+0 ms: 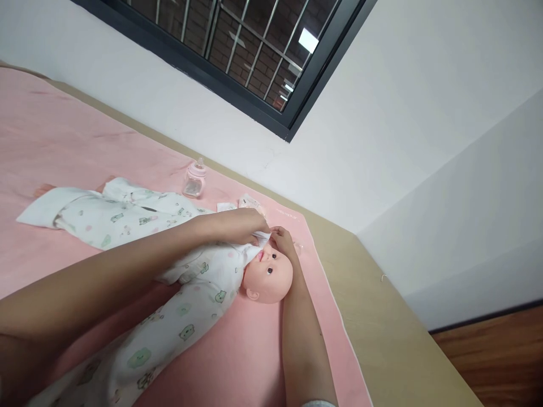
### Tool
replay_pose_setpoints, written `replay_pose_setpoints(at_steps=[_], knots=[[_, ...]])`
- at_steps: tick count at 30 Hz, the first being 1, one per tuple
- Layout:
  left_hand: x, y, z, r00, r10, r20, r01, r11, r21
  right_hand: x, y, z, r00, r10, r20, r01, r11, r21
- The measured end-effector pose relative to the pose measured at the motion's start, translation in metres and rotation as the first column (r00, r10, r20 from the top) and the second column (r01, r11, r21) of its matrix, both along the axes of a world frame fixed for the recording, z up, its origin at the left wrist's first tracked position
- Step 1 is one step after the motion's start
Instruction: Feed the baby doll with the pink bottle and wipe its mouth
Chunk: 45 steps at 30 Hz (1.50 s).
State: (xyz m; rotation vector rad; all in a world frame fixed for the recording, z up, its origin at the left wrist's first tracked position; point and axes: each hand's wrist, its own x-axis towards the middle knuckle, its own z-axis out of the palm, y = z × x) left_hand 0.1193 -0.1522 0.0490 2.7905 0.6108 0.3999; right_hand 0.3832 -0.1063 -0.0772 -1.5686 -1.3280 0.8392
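At the chin of a bald, pink, plastic-looking baby doll (274,282), the left hand (241,225) pinches thin white cloth (263,238); the right hand (281,239) curls beside the doll's head, finger grip unclear. The cloth looks soft, light, best held by its edge.

On tan flat desk (369,305): pink cloth sheet (85,130). On sheet: bald plastic baby doll in white printed clothes (227,268), head right, feet left. Behind doll, near sheet's back edge: clear pink-topped feeding bottle (194,185), upright; to its right, small pale packet (249,201). Behind desk: white wall (237,138); in it, above, black-framed barred window (254,53).
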Motion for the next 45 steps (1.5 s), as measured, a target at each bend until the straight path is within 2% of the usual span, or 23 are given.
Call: replay_pose_setpoints(at_steps=[6, 12, 15, 19, 25, 38, 41, 45], knots=[[0.002, -0.001, -0.001, 1.0, -0.009, 0.028, 0.009, 1.0, 0.021, 0.001, -0.001, -0.002, 1.0, -0.002, -0.023, 0.002, 1.0, 0.002], [-0.006, -0.001, 0.005, 0.989, -0.107, 0.102, 0.12, 0.984, -0.129, 0.008, 0.001, -0.006, 0.997, 0.005, -0.077, -0.004, 1.0, 0.005], [-0.006, -0.005, 0.006, 0.987, -0.146, 0.073, 0.157, 0.973, -0.167, 0.01, 0.002, -0.008, 0.995, 0.017, -0.098, -0.017, 1.0, 0.001], [-0.002, -0.01, 0.006, 0.992, -0.124, 0.009, 0.123, 0.971, -0.207, 0.012, 0.002, -0.009, 0.993, 0.025, -0.117, -0.025, 1.0, 0.001], [0.0, -0.006, 0.001, 0.988, -0.125, 0.087, 0.138, 0.977, -0.162, 0.012, 0.001, -0.008, 0.992, 0.012, -0.129, -0.011, 1.0, 0.01], [0.002, 0.004, -0.005, 0.994, 0.027, 0.107, -0.014, 0.992, -0.122, 0.011, 0.0, -0.007, 0.991, 0.003, -0.133, 0.0, 1.0, 0.022], [-0.008, 0.007, 0.002, 0.986, 0.08, 0.144, -0.043, 0.969, -0.243, 0.011, 0.003, -0.008, 0.989, -0.001, -0.147, 0.004, 1.0, 0.026], [-0.019, 0.002, 0.015, 0.993, 0.059, 0.106, -0.004, 0.889, -0.458, 0.012, 0.003, -0.008, 0.988, 0.001, -0.152, 0.002, 1.0, 0.021]])
